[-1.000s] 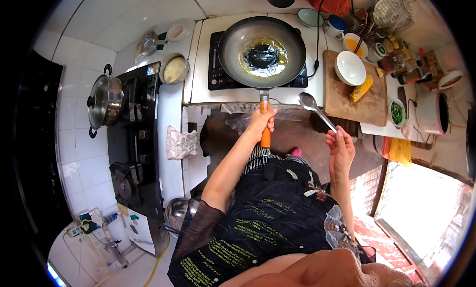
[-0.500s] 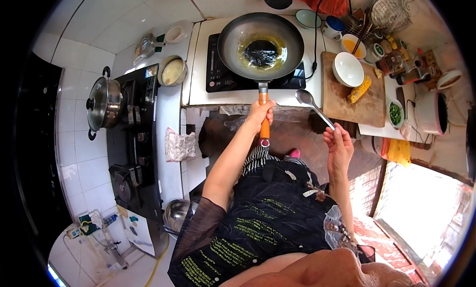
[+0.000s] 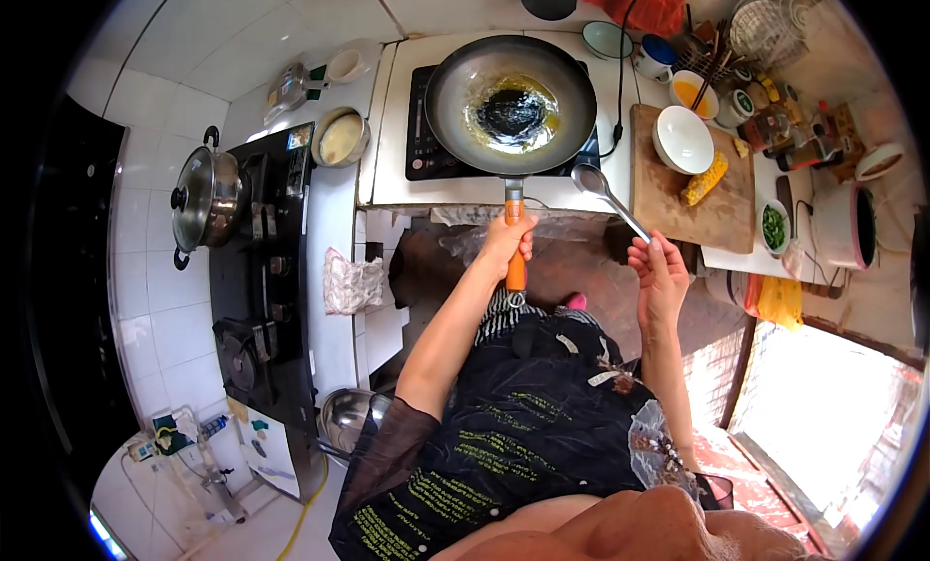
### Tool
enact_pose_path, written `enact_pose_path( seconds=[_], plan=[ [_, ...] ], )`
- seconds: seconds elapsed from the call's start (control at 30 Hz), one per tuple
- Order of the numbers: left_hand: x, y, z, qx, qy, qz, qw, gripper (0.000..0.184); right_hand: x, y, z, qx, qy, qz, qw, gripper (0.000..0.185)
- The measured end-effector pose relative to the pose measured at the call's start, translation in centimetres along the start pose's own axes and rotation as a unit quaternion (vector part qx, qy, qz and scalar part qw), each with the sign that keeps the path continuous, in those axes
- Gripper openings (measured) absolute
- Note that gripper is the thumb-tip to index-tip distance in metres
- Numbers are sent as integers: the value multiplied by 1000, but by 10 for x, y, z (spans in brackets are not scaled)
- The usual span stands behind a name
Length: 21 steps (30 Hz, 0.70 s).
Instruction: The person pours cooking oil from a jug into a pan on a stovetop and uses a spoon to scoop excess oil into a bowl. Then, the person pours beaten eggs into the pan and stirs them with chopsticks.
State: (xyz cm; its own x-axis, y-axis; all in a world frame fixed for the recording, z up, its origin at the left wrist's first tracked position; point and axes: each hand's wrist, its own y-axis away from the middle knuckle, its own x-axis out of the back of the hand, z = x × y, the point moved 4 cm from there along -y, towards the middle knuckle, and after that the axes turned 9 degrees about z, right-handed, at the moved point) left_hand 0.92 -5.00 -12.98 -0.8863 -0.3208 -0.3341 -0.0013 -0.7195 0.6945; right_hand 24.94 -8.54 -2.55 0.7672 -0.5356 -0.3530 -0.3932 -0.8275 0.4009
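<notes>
Close to the body, the left hand [image 3: 508,241] is wrapped round the smooth orange handle [image 3: 516,270], likely to keep the pan from sliding. The right hand [image 3: 661,275] pinches the end of a shiny metal spoon [image 3: 620,210], perhaps so the fingers are away from any heat. Past them, the round, deep frying pan [image 3: 450,96] sits on the flat black induction cooker [image 3: 422,166], with yellow, oily-looking stuff inside. Beside that, a smooth white bowl [image 3: 683,140] and bumpy corn [image 3: 706,179] rest on the wooden chopping board [image 3: 654,212].

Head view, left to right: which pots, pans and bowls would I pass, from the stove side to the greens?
Lidded pot → small open pot → wok → white bowl → bowl of greens.
</notes>
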Motion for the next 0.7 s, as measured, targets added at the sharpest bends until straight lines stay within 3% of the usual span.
enact_pose_path(
  seconds=[0.7],
  plan=[
    [-11, -12, 13, 8, 7, 9, 1000, 19, -10, 3, 12, -15, 13, -12, 1000, 24]
  ],
)
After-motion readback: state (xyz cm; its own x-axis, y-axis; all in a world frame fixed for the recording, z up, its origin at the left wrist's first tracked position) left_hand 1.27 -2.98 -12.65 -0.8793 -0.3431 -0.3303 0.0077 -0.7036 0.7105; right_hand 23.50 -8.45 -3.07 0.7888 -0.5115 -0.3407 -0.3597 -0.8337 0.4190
